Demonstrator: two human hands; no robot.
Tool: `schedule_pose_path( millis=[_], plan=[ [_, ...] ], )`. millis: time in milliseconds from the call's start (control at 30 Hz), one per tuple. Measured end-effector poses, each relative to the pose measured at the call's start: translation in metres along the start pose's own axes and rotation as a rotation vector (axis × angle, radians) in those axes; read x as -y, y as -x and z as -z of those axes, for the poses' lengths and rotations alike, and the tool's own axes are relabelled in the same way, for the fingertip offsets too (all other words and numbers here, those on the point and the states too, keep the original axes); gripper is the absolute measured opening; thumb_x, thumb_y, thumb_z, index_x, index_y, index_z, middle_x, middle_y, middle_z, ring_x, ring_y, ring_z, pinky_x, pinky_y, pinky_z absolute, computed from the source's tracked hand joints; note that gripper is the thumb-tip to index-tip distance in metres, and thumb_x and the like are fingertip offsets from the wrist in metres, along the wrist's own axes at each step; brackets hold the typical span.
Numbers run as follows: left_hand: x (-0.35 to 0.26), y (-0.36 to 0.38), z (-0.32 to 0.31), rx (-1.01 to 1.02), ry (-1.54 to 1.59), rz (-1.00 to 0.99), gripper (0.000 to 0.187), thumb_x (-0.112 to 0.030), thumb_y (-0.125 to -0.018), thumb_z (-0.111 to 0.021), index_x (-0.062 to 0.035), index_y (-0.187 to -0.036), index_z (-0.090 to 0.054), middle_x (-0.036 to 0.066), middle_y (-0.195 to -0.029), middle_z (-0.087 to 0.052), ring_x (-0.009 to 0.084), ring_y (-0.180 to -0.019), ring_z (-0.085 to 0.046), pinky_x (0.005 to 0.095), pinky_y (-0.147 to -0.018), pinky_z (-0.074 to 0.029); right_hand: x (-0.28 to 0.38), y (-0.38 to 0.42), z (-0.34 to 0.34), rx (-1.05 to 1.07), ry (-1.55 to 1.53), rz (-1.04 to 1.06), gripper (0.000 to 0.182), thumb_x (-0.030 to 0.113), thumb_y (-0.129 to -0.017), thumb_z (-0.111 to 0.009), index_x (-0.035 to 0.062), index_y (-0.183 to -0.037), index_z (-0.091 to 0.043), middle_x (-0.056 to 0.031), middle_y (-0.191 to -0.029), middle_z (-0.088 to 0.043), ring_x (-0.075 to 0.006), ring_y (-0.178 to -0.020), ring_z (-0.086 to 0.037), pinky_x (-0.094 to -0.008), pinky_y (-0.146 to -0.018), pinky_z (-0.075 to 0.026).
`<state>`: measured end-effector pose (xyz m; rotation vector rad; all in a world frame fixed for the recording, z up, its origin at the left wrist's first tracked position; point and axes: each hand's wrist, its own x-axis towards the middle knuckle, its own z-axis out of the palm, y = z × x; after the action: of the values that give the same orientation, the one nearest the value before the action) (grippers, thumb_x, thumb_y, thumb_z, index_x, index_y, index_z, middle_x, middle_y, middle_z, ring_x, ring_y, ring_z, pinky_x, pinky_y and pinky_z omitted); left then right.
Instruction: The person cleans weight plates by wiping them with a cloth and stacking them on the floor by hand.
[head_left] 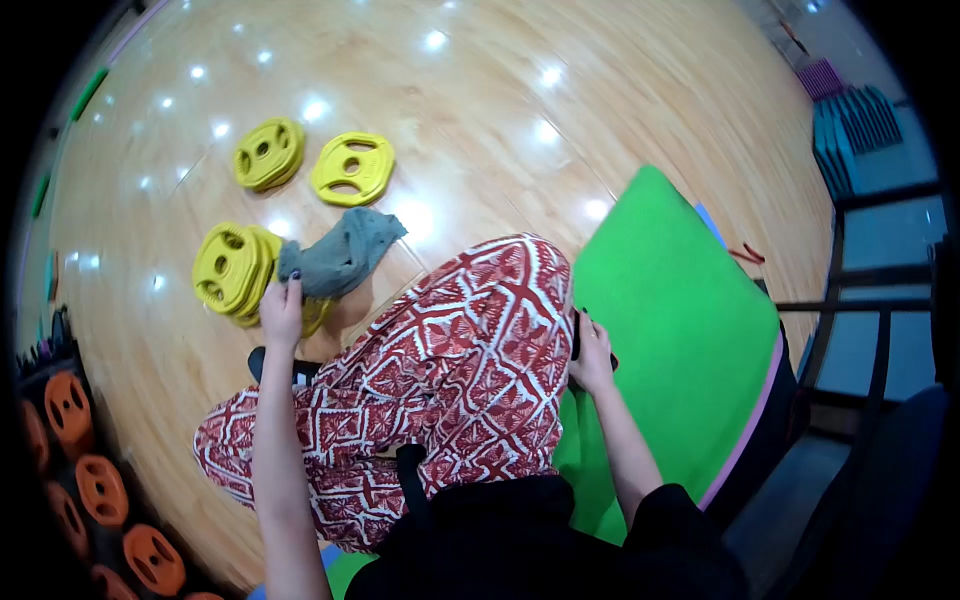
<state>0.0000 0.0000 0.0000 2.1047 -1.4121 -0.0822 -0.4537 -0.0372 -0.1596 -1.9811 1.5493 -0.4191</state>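
Note:
My left hand [282, 308] is closed on one end of a grey-green cloth [345, 255], which hangs over part of a stack of yellow weight plates [225, 268]. Beside my right thigh, my right hand [592, 352] is wrapped round a dark object, mostly hidden by the fingers, that looks like a phone. Two more groups of yellow plates lie on the floor beyond the cloth, one at the left [268, 154] and one nearer the middle [353, 168].
A green mat [670, 330] lies under and to the right of my legs. Orange weight plates [100, 490] sit on a rack at the lower left. At the right are a dark metal frame [835, 307] and teal stacked items [855, 130].

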Motion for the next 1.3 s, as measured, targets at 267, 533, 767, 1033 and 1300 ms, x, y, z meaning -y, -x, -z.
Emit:
schedule_pose_path(
  millis=[267,533,767,1033,1300],
  plan=[
    [-0.058,0.051,-0.118,-0.003,0.227,0.137,0.043,-0.033,-0.08,-0.052,0.0021,-0.056,-0.051,0.02,-0.058,-0.048,0.0354,-0.059,-0.047,0.0427,-0.053,-0.035,-0.13,0.018,0.096,-0.002,-0.259,-0.151,0.083,0.018,-0.061,-0.071,-0.0025,-0.129,-0.026,-0.0214,-0.116,-0.044,-0.0354,-0.106,-0.039,-0.0368,-0.093,-0.034],
    [-0.05,0.053,-0.108,0.076,0.22,0.19,0.048,-0.042,-0.079,-0.05,0.0019,-0.06,-0.054,0.02,-0.062,-0.05,0.0352,-0.061,-0.051,0.0427,-0.056,-0.039,-0.072,0.019,0.112,0.117,-0.205,-0.391,0.079,0.021,-0.065,-0.069,0.0025,-0.129,-0.028,-0.0173,-0.121,-0.043,-0.0316,-0.103,-0.038,-0.0372,-0.092,-0.033],
    [-0.059,0.06,-0.104,0.061,0.247,0.169,0.042,-0.035,-0.081,-0.05,0.0014,-0.06,-0.052,0.02,-0.062,-0.047,0.0353,-0.061,-0.048,0.0425,-0.055,-0.036,-0.023,-0.05,0.194,-0.353,-0.239,-0.093,0.043,0.005,-0.077,-0.053,-0.0046,-0.117,-0.042,-0.0183,-0.113,-0.05,-0.0266,-0.106,-0.048,-0.0352,-0.092,-0.036],
    [-0.05,0.067,-0.108,-0.054,0.292,0.085,0.039,-0.032,-0.086,-0.038,-0.0008,-0.07,-0.056,0.021,-0.07,-0.053,0.0363,-0.071,-0.051,0.0425,-0.062,-0.039,0.248,-0.108,0.034,0.028,-0.192,0.537,0.034,0.016,-0.076,-0.058,-0.0025,-0.102,-0.047,-0.0152,-0.097,-0.051,-0.0262,-0.091,-0.05,-0.035,-0.081,-0.039],
    [-0.049,0.07,-0.112,-0.078,0.294,0.109,0.028,-0.018,-0.084,-0.034,-0.0007,-0.082,-0.055,0.019,-0.074,-0.056,0.0351,-0.068,-0.05,0.0426,-0.062,-0.037,0.243,-0.13,-0.044,0.115,-0.166,0.41,0.029,0.027,-0.082,-0.047,0.001,-0.094,-0.048,-0.0213,-0.085,-0.056,-0.0369,-0.08,-0.054,-0.0459,-0.069,-0.041]
  ],
)
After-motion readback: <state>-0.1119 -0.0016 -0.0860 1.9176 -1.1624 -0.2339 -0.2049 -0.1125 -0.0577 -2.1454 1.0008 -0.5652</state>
